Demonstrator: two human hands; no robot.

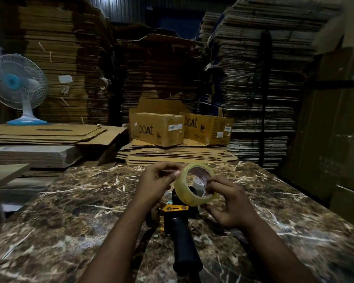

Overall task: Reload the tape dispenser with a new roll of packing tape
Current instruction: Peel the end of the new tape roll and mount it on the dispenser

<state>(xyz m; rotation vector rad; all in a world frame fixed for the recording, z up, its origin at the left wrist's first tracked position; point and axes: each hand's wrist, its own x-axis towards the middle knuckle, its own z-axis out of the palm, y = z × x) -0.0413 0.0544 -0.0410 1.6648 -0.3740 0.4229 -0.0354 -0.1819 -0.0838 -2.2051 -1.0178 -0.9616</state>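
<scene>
A single head-worn wide-angle view looks forward and down from the person's own standpoint, close over the near end of a marble-patterned table (74,211). Both forearms enter from the bottom edge and meet near the centre. The lens faces the far wall of stacked flattened cardboard (253,68), with a fan (16,82) far left. Straight lines bow toward the edges; the corners are dark
</scene>
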